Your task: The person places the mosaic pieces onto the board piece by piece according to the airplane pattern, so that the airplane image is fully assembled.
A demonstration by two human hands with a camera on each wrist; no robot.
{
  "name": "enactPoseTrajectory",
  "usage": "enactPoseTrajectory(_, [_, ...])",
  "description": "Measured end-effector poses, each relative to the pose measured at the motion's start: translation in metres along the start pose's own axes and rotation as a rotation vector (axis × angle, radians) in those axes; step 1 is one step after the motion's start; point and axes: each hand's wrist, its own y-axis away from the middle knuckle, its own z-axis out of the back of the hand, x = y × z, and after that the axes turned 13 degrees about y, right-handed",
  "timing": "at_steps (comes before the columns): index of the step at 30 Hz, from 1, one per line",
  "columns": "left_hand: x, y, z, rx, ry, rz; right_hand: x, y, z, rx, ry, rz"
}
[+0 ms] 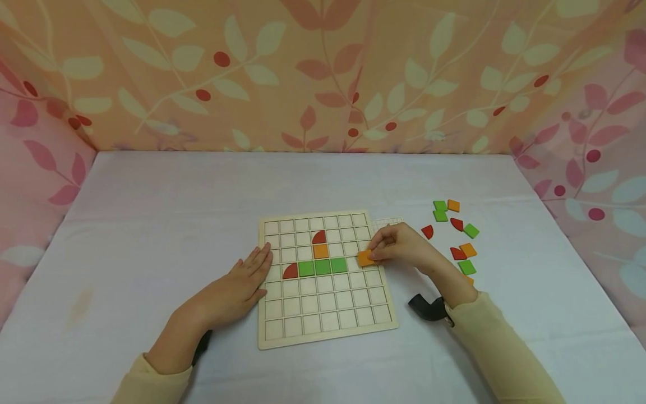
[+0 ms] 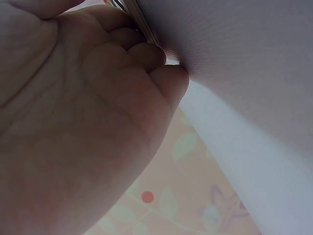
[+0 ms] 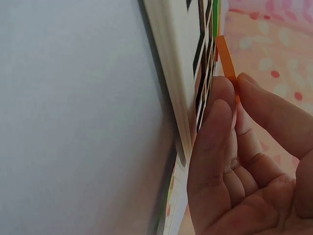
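A wooden grid board (image 1: 328, 335) lies on the table. On it sit a row of green square tiles (image 1: 322, 266), a red quarter-round tile (image 1: 290, 271) left of them, an orange tile (image 1: 321, 251) above, and another red quarter-round tile (image 1: 319, 237) on top. My right hand (image 1: 404, 247) pinches an orange square tile (image 1: 365, 258) between thumb and finger over the board's right side; the right wrist view shows that orange tile (image 3: 226, 58) tilted. My left hand (image 1: 237, 292) rests with fingers extended on the board's left edge.
To the right of the board lie loose green tiles (image 1: 466, 267), red tiles (image 1: 456, 224) and orange tiles (image 1: 453, 205). A gridded sheet (image 1: 391, 221) pokes out behind the board's far right corner. Patterned cloth (image 1: 323, 78) hangs around the white-covered table (image 1: 176, 213).
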Motion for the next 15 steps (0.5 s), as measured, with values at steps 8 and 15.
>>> enactPoseTrajectory(8, [-0.002, -0.001, 0.0, -0.001, 0.004, 0.005, 0.005, -0.002, -0.008, 0.024, 0.03, -0.001])
enactPoseTrajectory(15, [-0.003, -0.001, 0.0, -0.003, 0.002, 0.002, 0.008, -0.003, -0.012, 0.029, 0.045, 0.014])
